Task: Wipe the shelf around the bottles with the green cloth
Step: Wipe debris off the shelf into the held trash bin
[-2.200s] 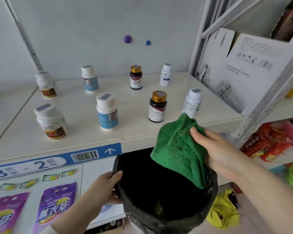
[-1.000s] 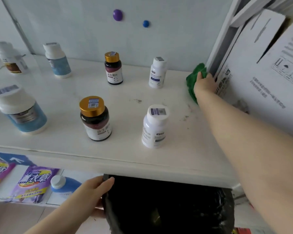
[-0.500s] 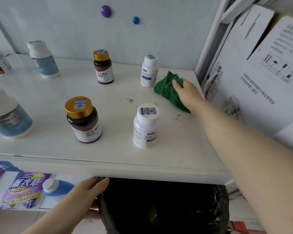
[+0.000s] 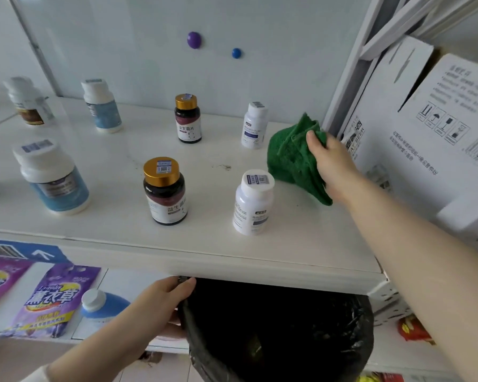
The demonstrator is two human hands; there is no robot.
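Head view shows the right hand (image 4: 331, 164) pinching the bunched green terry cloth (image 4: 293, 158) on the white shelf (image 4: 116, 216) at three o'clock, dark crumbs (image 4: 224, 167) unswept at centre among plastic pill bottles (image 4: 253, 202), the left hand (image 4: 163, 304) gripping a black-lined bin (image 4: 342, 326), so wiping looks barely begun.

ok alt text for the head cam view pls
The right hand presses a green cloth on a white shelf among upright bottles, beside a white bottle. The left hand holds a black-lined bin below.

Left of the small white plastic bottle with a barcoded cap (image 4: 254, 202), bare shelf runs to the gold-capped dark bottle (image 4: 165, 191); behind it, open shelf.
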